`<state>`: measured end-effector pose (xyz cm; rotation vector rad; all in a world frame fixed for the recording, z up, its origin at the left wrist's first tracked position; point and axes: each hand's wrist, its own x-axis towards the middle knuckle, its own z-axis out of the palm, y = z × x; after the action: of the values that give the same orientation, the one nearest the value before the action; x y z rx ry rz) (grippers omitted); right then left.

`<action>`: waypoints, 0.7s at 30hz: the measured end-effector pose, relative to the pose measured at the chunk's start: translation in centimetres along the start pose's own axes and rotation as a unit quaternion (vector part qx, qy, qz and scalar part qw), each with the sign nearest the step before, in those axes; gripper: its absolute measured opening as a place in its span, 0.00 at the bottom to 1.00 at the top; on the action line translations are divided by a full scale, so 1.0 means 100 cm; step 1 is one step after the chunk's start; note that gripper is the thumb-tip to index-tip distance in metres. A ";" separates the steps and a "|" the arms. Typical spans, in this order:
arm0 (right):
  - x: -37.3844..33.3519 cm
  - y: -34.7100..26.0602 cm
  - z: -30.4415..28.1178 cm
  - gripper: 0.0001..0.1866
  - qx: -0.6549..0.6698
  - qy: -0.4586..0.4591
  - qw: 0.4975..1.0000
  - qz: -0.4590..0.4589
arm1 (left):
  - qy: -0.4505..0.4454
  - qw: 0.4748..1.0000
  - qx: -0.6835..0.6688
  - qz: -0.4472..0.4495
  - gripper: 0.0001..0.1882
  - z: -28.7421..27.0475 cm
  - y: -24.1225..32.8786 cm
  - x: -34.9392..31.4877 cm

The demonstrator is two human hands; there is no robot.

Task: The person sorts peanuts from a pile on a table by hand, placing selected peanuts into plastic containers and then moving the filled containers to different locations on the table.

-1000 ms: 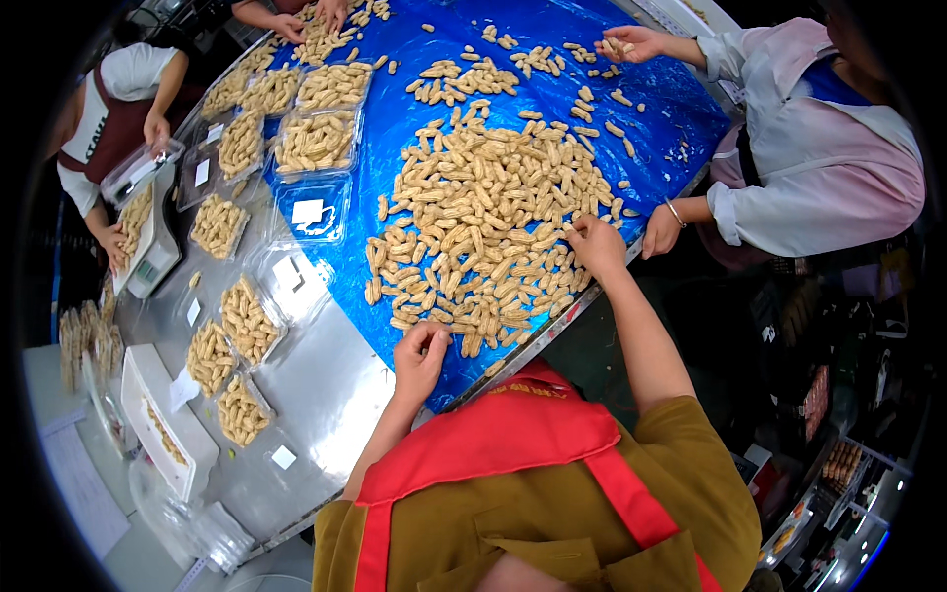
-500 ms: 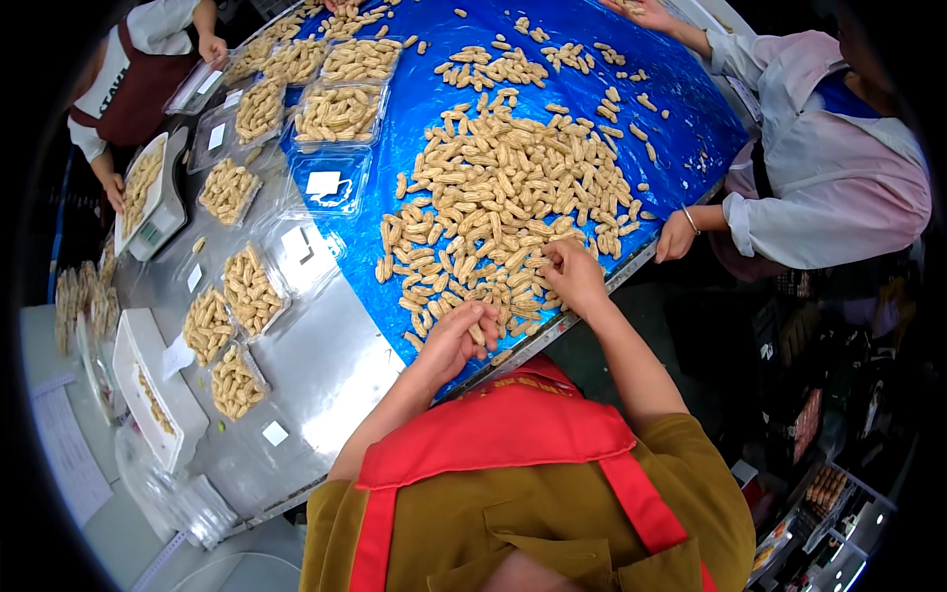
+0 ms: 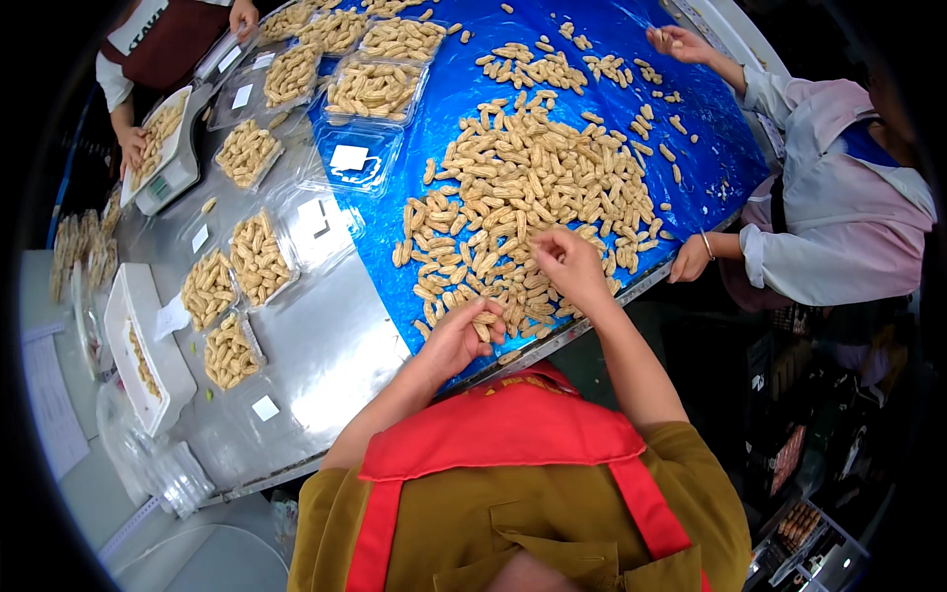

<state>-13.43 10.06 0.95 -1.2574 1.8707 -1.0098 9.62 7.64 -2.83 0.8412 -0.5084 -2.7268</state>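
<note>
A broad heap of unshelled peanuts [image 3: 543,178] is spread over a blue plastic sheet [image 3: 390,232] on the table. At the heap's near edge my left hand [image 3: 459,340] is cupped with its palm turned inward, and a few peanuts show in its curled fingers. My right hand [image 3: 577,271] hangs over the near right part of the heap, thumb and fingertips pinched together. Whatever sits between those fingertips, if anything, is too small to make out. Loose peanuts lie just beyond both hands.
Clear plastic boxes of peanuts [image 3: 261,259] stand on the metal table [image 3: 330,345] at left, with a white tray [image 3: 173,380] nearby. A co-worker's hand rests in peanuts on a scale [image 3: 168,187]. Another person [image 3: 829,207] stands at right, one hand at the table edge.
The view has shifted, so the table sits slightly farther right. My right hand has moved left over the heap, still pinched. The right co-worker's far hand has come further into view.
</note>
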 end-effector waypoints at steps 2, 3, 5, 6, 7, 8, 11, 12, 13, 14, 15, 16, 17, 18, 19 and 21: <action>0.015 -0.003 0.013 0.10 -0.098 0.022 0.992 -0.074 | 0.019 1.000 0.004 0.006 0.16 0.001 0.004 -0.010; 0.021 -0.006 0.019 0.09 -0.147 0.034 0.982 -0.112 | 0.018 1.000 -0.006 0.010 0.15 -0.002 0.003 -0.014; 0.031 -0.009 0.028 0.08 -0.205 0.026 0.970 -0.132 | 0.017 0.999 -0.026 0.016 0.13 -0.013 0.000 -0.024; 0.036 -0.006 0.032 0.08 -0.236 0.029 0.962 -0.137 | 0.016 0.999 -0.020 0.019 0.12 -0.016 0.001 -0.027; 0.041 -0.004 0.033 0.08 -0.266 0.032 0.953 -0.141 | 0.014 1.000 -0.014 0.022 0.12 -0.019 0.002 -0.030; 0.045 -0.004 0.034 0.07 -0.276 0.027 0.953 -0.121 | 0.016 0.999 -0.011 0.029 0.12 -0.019 0.003 -0.034; 0.052 -0.008 0.021 0.07 -0.176 0.031 0.983 -0.049 | 0.083 0.995 -0.005 0.056 0.14 -0.007 0.006 -0.036; 0.049 -0.009 0.016 0.08 -0.106 0.017 0.994 -0.020 | 0.049 0.996 -0.021 0.075 0.20 -0.012 0.003 -0.035; 0.044 -0.012 0.015 0.09 -0.032 -0.046 0.998 0.014 | 0.042 0.995 -0.042 0.078 0.21 -0.011 0.004 -0.033; 0.036 -0.024 0.011 0.09 0.043 -0.108 0.992 0.048 | 0.035 0.994 -0.063 0.081 0.22 -0.009 0.005 -0.030; 0.025 -0.036 0.008 0.10 0.116 -0.170 0.975 0.081 | 0.028 0.992 -0.085 0.086 0.24 -0.008 0.005 -0.027; 0.014 -0.046 0.007 0.10 0.193 -0.231 0.944 0.133 | 0.012 0.990 -0.105 0.095 0.27 -0.011 0.003 -0.025; 0.008 -0.044 0.007 0.10 0.188 -0.206 0.955 0.105 | 0.004 0.990 -0.111 0.090 0.27 -0.012 0.003 -0.023; 0.003 -0.037 0.010 0.10 0.182 -0.181 0.964 0.077 | -0.003 0.989 -0.119 0.084 0.27 -0.014 0.004 -0.022; 0.000 -0.029 0.013 0.10 0.175 -0.157 0.971 0.048 | -0.010 0.989 -0.126 0.079 0.27 -0.017 0.003 -0.023; -0.006 -0.008 0.021 0.10 -0.002 -0.117 0.993 -0.015 | 0.012 0.990 -0.117 0.073 0.21 -0.029 -0.002 -0.026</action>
<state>-11.09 9.92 0.66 -1.3483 1.6783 -0.8343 13.38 7.92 -3.86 0.7452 -0.2278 -2.5743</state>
